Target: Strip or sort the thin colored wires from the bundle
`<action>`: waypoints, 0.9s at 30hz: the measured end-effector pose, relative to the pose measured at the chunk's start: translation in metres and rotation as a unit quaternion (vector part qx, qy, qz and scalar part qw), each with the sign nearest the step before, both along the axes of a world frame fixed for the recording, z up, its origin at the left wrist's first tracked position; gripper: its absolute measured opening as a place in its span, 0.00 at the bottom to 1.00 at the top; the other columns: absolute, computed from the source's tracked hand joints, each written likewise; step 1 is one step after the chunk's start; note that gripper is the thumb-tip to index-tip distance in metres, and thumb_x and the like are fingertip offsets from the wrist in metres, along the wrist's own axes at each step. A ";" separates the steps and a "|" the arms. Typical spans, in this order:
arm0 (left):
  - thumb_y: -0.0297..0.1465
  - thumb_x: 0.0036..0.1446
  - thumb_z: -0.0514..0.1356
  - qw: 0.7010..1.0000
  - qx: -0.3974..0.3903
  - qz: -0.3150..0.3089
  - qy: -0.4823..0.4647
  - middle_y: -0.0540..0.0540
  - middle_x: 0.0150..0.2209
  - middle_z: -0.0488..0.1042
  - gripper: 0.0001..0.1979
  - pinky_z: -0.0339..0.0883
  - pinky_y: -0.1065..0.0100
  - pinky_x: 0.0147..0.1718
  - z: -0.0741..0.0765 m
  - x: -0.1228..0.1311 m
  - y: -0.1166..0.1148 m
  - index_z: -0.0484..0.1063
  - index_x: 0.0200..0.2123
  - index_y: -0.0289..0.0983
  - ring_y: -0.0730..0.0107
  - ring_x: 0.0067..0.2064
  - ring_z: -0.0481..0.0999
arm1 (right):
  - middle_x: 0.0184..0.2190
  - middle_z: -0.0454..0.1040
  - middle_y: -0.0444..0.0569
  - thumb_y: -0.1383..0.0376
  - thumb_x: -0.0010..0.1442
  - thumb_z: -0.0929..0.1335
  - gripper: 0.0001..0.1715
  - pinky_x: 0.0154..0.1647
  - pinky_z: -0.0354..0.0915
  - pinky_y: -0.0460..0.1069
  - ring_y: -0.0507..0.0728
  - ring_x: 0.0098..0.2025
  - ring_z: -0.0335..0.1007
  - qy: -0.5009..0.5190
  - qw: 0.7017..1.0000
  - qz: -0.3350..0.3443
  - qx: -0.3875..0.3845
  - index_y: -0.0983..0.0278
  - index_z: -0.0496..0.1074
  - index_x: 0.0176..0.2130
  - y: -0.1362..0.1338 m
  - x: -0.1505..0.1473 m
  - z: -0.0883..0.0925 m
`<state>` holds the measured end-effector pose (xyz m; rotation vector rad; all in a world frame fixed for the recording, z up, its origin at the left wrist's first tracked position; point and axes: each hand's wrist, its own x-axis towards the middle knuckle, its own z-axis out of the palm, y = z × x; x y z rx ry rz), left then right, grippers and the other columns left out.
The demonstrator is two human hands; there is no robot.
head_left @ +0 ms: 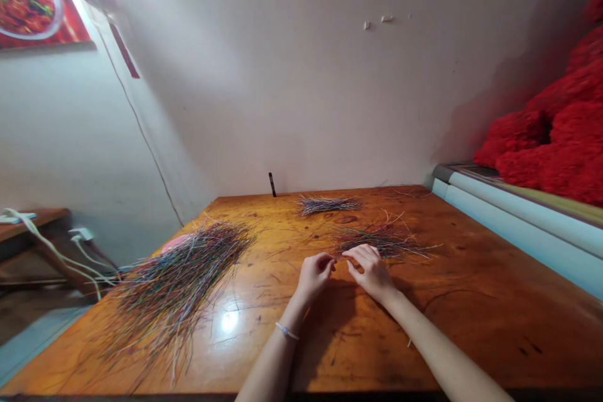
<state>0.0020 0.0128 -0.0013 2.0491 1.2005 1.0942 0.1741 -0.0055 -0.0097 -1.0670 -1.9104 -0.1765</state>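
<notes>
My left hand (315,275), with a beaded bracelet (286,331) at its wrist, is over the middle of the table. Its thumb and fingers are curled together in a pinch; whatever is between them is too small to make out. Facing it closely, my right hand (372,273) has its fingers stretched forward and its thumb apart from them. Just beyond the right hand lies a loose pile of thin coloured wires (391,244), partly hidden by its fingers. A much larger heap of similar wires (183,282) spreads across the left side.
A smaller bundle of wires (330,204) lies at the back of the wooden table (264,320). Near the wall (292,88) stands a black pen-like stick (272,184). Something pink (178,242) shows under the large heap. Red fluffy material (556,138) is piled at the right.
</notes>
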 end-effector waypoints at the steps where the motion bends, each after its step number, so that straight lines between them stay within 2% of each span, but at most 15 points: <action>1: 0.32 0.53 0.54 1.000 0.000 -0.001 0.001 0.48 0.20 0.74 0.10 0.61 0.77 0.22 0.000 0.000 0.000 0.72 0.26 0.34 0.74 0.22 0.71 | 0.33 0.74 0.46 0.72 0.53 0.65 0.11 0.42 0.56 0.52 0.57 0.39 0.65 0.000 1.000 0.006 -0.002 0.61 0.71 0.38 -0.001 0.000 0.000; 8: 0.31 0.53 0.54 1.000 0.012 -0.008 0.022 0.48 0.20 0.74 0.10 0.61 0.77 0.23 0.000 0.001 -0.001 0.73 0.26 0.34 0.75 0.22 0.70 | 0.31 0.74 0.46 0.71 0.55 0.65 0.09 0.41 0.57 0.52 0.56 0.37 0.65 -0.003 1.000 0.012 0.011 0.60 0.72 0.34 0.002 0.001 -0.003; 15: 0.29 0.53 0.54 0.999 0.026 0.001 0.032 0.48 0.20 0.74 0.09 0.60 0.77 0.23 0.002 0.000 -0.001 0.73 0.27 0.34 0.75 0.22 0.70 | 0.31 0.74 0.46 0.71 0.56 0.64 0.09 0.39 0.58 0.52 0.56 0.36 0.66 0.018 1.000 0.014 0.004 0.60 0.73 0.35 0.002 0.001 -0.003; 22: 0.27 0.51 0.54 0.997 0.054 0.000 0.053 0.49 0.21 0.74 0.08 0.60 0.77 0.25 0.005 0.001 -0.005 0.73 0.26 0.36 0.75 0.24 0.70 | 0.27 0.74 0.44 0.75 0.56 0.63 0.15 0.38 0.57 0.51 0.55 0.34 0.65 0.019 1.000 0.022 -0.003 0.59 0.74 0.31 0.002 0.002 -0.003; 27: 0.27 0.52 0.54 0.996 0.055 0.013 0.067 0.49 0.22 0.75 0.09 0.60 0.76 0.26 0.007 0.001 -0.005 0.73 0.26 0.37 0.74 0.25 0.70 | 0.27 0.73 0.44 0.76 0.55 0.63 0.15 0.38 0.56 0.51 0.56 0.34 0.64 0.025 0.999 0.016 -0.012 0.59 0.74 0.32 0.002 0.003 -0.004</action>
